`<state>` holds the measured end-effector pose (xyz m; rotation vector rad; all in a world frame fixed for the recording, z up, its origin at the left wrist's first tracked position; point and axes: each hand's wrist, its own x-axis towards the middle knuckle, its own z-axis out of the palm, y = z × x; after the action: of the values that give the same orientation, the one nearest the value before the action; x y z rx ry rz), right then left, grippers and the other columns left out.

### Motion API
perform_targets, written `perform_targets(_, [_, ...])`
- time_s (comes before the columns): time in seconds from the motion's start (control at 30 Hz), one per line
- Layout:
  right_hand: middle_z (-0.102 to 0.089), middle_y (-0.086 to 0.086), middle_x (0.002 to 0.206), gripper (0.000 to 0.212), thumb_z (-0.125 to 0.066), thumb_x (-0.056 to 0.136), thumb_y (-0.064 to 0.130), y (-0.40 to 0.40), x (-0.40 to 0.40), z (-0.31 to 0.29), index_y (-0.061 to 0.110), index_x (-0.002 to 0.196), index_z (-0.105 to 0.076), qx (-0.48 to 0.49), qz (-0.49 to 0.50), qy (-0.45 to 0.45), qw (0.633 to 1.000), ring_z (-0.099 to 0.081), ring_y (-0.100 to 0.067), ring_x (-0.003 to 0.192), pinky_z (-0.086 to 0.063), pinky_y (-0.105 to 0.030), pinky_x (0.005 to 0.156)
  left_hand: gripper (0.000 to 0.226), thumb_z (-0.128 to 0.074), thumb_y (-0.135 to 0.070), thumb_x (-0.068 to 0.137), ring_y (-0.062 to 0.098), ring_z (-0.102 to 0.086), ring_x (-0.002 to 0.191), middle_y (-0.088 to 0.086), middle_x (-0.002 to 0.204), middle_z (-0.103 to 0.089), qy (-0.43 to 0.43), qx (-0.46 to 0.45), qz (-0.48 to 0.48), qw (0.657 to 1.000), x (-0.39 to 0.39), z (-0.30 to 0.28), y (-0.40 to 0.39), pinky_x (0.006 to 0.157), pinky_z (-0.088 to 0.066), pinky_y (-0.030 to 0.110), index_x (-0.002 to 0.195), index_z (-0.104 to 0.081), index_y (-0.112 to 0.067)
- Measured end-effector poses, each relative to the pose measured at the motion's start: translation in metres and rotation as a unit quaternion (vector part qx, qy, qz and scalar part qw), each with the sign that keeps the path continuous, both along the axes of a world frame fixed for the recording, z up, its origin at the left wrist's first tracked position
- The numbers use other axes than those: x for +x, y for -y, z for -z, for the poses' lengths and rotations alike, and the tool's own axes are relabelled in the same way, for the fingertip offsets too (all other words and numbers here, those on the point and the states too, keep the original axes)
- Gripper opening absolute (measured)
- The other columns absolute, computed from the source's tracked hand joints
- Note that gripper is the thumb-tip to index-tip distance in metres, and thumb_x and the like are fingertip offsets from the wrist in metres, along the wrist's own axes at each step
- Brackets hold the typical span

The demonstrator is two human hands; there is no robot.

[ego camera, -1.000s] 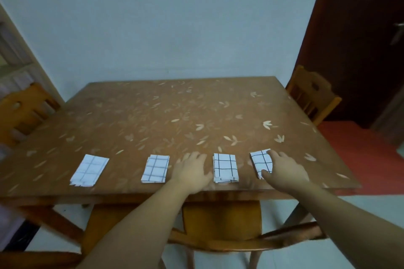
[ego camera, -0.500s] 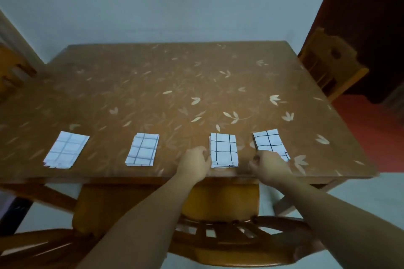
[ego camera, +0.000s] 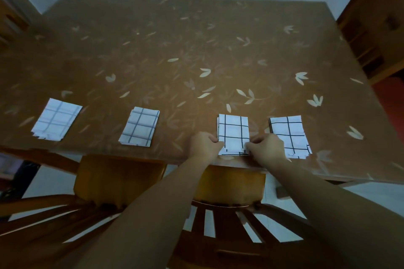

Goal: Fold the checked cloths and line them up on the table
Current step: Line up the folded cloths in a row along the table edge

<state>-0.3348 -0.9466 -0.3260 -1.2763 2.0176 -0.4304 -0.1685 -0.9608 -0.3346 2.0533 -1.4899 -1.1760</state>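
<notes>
Four folded checked cloths in a row, lower frame, near table (ego camera: 196, 50) edge. Left hand (ego camera: 203, 145), right hand (ego camera: 265, 148): fingers curled, pinching near corners of third cloth (ego camera: 233, 132), lower centre.

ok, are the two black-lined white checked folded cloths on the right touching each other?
Apart. The head view shows a strip of brown table between the third cloth and the rightmost cloth, though the right hand covers their near corners.
</notes>
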Motion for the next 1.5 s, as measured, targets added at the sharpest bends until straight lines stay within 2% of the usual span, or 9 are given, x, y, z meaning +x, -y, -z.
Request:
perform_targets(0.1, [-0.066, 0.000, 0.066, 0.018, -0.068, 0.081, 0.014, 0.004, 0.006, 0.001, 0.009, 0.064, -0.072, 0.000, -0.007, 0.010, 1.000, -0.059, -0.013, 0.062, -0.043, -0.020, 0.051, 0.011, -0.072, -0.021, 0.086, 0.020, -0.067, 0.080, 0.007, 0.082, -0.073, 0.005, -0.004, -0.006, 1.000, 0.006, 0.001, 0.001, 0.073, -0.055, 0.029, 0.082, -0.073, -0.011])
perform_targets(0.33, [-0.071, -0.011, 0.073, 0.008, -0.069, 0.078, 0.015, 0.013, 0.039, 0.008, 0.010, 0.074, -0.074, 0.019, -0.034, 0.042, 0.998, -0.069, -0.026, 0.069, -0.060, -0.042, 0.068, 0.014, -0.072, -0.018, 0.086, 0.016, -0.063, 0.080, 0.008, 0.088, -0.072, 0.044, -0.035, -0.015, 0.998, 0.047, -0.001, 0.003, 0.071, -0.049, 0.025, 0.092, -0.075, -0.006])
perform_targets(0.53, [-0.071, -0.009, 0.076, 0.010, -0.068, 0.081, 0.019, 0.013, 0.041, 0.006, 0.010, 0.079, -0.073, 0.003, -0.053, 0.025, 0.998, -0.067, -0.022, 0.071, -0.060, -0.041, 0.070, 0.014, -0.069, -0.020, 0.087, 0.017, -0.062, 0.083, 0.005, 0.089, -0.069, 0.058, -0.056, -0.009, 0.997, 0.055, 0.003, 0.003, 0.069, -0.046, 0.026, 0.098, -0.069, -0.011])
perform_targets(0.73, [-0.067, -0.003, 0.099, 0.031, -0.060, 0.088, 0.041, 0.010, -0.022, -0.045, 0.017, 0.106, -0.063, -0.077, -0.110, -0.123, 0.983, -0.063, -0.022, 0.087, -0.050, -0.032, 0.070, 0.032, -0.067, -0.031, 0.086, 0.021, -0.061, 0.088, 0.001, 0.107, -0.063, 0.122, -0.133, 0.069, 0.981, 0.032, -0.038, 0.015, 0.073, -0.053, 0.033, 0.115, -0.061, -0.020])
perform_targets(0.83, [-0.062, 0.001, 0.118, 0.038, -0.056, 0.089, 0.044, 0.012, -0.073, -0.077, 0.022, 0.120, -0.057, -0.108, -0.127, -0.200, 0.965, -0.061, -0.020, 0.100, -0.051, -0.032, 0.077, 0.028, -0.063, -0.033, 0.084, 0.023, -0.061, 0.091, -0.001, 0.106, -0.062, 0.135, -0.173, 0.104, 0.970, -0.009, -0.073, 0.026, 0.075, -0.054, 0.037, 0.110, -0.063, -0.022])
perform_targets(0.97, [-0.062, -0.002, 0.120, 0.047, -0.059, 0.087, 0.045, 0.011, -0.131, -0.101, 0.022, 0.128, -0.053, -0.102, -0.106, -0.217, 0.965, -0.060, -0.021, 0.105, -0.053, -0.037, 0.081, 0.028, -0.062, -0.033, 0.082, 0.022, -0.058, 0.099, -0.001, 0.104, -0.063, 0.136, -0.203, 0.127, 0.961, -0.069, -0.100, 0.027, 0.081, -0.049, 0.033, 0.109, -0.065, -0.024])
perform_targets(1.1, [-0.058, -0.003, 0.125, 0.046, -0.058, 0.087, 0.048, 0.003, -0.182, -0.103, 0.022, 0.125, -0.053, -0.102, -0.105, -0.213, 0.966, -0.059, -0.024, 0.106, -0.052, -0.037, 0.080, 0.029, -0.064, -0.033, 0.086, 0.018, -0.055, 0.095, -0.004, 0.111, -0.058, 0.145, -0.194, 0.112, 0.964, -0.121, -0.107, 0.015, 0.073, -0.043, 0.027, 0.113, -0.063, -0.026])
perform_targets(1.23, [-0.058, -0.004, 0.123, 0.042, -0.052, 0.090, 0.048, -0.013, -0.220, -0.093, 0.020, 0.122, -0.054, -0.074, -0.125, -0.223, 0.964, -0.058, -0.025, 0.109, -0.051, -0.037, 0.082, 0.027, -0.063, -0.035, 0.085, 0.016, -0.053, 0.092, -0.007, 0.108, -0.059, 0.168, -0.176, 0.105, 0.964, -0.159, -0.098, -0.003, 0.093, -0.048, 0.040, 0.111, -0.063, -0.026])
perform_targets(1.5, [-0.060, -0.002, 0.113, 0.042, -0.052, 0.088, 0.048, -0.022, -0.233, -0.057, 0.022, 0.119, -0.055, -0.015, -0.154, -0.193, 0.969, -0.059, -0.022, 0.100, -0.049, -0.033, 0.077, 0.026, -0.056, -0.031, 0.087, 0.020, -0.057, 0.097, 0.000, 0.103, -0.061, 0.189, -0.082, 0.124, 0.971, -0.176, -0.062, -0.020, 0.082, -0.049, 0.033, 0.109, -0.060, -0.018])
